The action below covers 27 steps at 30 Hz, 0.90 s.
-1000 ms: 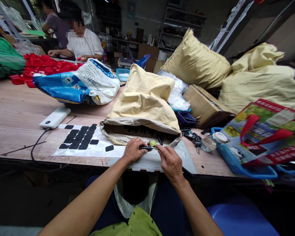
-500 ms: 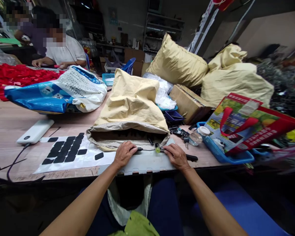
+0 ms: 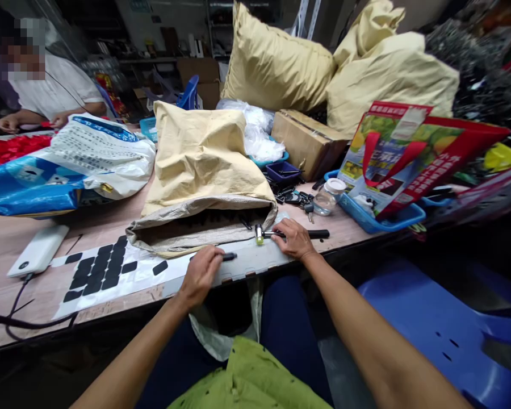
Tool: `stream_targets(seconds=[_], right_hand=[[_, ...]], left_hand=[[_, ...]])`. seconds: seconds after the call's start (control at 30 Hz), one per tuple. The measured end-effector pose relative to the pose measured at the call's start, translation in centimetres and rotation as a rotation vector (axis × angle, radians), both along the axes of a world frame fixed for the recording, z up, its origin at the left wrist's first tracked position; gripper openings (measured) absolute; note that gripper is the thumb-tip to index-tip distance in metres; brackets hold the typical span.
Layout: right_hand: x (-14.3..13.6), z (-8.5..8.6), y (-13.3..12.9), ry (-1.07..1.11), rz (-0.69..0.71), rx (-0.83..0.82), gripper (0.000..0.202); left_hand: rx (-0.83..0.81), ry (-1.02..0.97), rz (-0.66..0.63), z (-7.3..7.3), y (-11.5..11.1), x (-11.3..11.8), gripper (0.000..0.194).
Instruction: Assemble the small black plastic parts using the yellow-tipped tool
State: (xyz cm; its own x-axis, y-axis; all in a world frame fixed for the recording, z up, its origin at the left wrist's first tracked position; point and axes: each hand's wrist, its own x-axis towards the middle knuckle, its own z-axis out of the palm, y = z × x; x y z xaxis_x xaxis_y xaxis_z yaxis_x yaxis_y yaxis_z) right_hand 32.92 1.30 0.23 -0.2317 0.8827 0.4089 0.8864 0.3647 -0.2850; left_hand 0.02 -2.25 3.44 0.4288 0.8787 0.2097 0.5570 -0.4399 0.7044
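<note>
My left hand [image 3: 201, 275] is closed around a short black pen-like part [image 3: 229, 257], whose tip points right over the table's front edge. My right hand [image 3: 296, 238] has its bent fingers on the shaft of a small hammer [image 3: 259, 234] with a metal head and a yellow-green face. The hammer's black handle end [image 3: 319, 233] sticks out to the right of that hand. Beneath both hands lies a grey-white board [image 3: 255, 258]. Just behind them a cream sack [image 3: 196, 153] lies with its mouth towards me, and dark pieces show inside.
Black square pads on a white sheet [image 3: 153, 287] and a white power bank [image 3: 38, 250] lie left. A clear jar [image 3: 327, 196], keys, black parts and a blue basket [image 3: 375, 221] with a printed bag stand right. A co-worker in a white shirt [image 3: 55, 85] sits far left.
My left hand has drawn nearer with the black part, away from the sack's mouth. My right hand stays at the hammer. The view has swung right and down.
</note>
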Motion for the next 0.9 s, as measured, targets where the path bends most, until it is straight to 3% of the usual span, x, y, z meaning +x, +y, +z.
stream_targets(seconds=[0.07, 0.13, 0.23, 0.3, 0.37, 0.43, 0.53, 0.63, 0.7, 0.77, 0.83, 0.9], right_hand=[[0.0, -0.1, 0.0, -0.005, -0.006, -0.006, 0.010], [-0.1, -0.2, 0.1, -0.010, -0.011, -0.012, 0.011], [-0.1, -0.2, 0.1, -0.004, -0.015, -0.020, 0.010], [-0.2, -0.1, 0.0, 0.005, -0.016, -0.022, 0.010], [-0.2, 0.0, 0.0, 0.012, -0.016, -0.018, 0.010], [-0.2, 0.0, -0.1, 0.013, -0.015, -0.009, 0.010], [-0.1, 0.1, -0.1, 0.015, -0.012, 0.005, 0.009], [-0.1, 0.1, -0.2, 0.015, -0.009, 0.010, 0.008], [-0.1, 0.1, -0.2, 0.011, -0.011, 0.007, 0.009], [-0.1, 0.2, -0.2, 0.009, -0.012, 0.004, 0.010], [-0.1, 0.2, -0.2, 0.011, -0.011, 0.003, 0.010], [0.0, 0.2, -0.3, 0.012, -0.005, 0.003, 0.010]], left_hand=[[-0.093, 0.098, -0.206, -0.6, -3.5, -0.2, 0.029], [-0.208, 0.281, -0.276, -2.7, -6.4, -0.4, 0.029], [-0.360, 0.541, -0.074, -7.0, -8.4, -0.9, 0.033], [-0.406, 0.660, 0.044, -8.8, -8.6, -1.2, 0.036], [-0.400, 0.678, 0.029, -8.5, -8.4, -1.2, 0.035], [-0.381, 0.590, -0.114, -6.4, -7.7, -0.6, 0.027], [-0.326, 0.385, -0.284, -1.6, -4.5, 1.4, 0.020], [-0.069, 0.287, -0.116, 1.5, 1.7, 4.0, 0.026], [0.101, 0.330, -0.057, 1.9, 6.4, 5.6, 0.031], [0.199, 0.456, -0.081, 1.4, 10.3, 6.9, 0.036], [0.230, 0.569, -0.124, 0.6, 12.7, 7.8, 0.038], [0.235, 0.615, -0.137, 0.1, 13.5, 8.2, 0.033]])
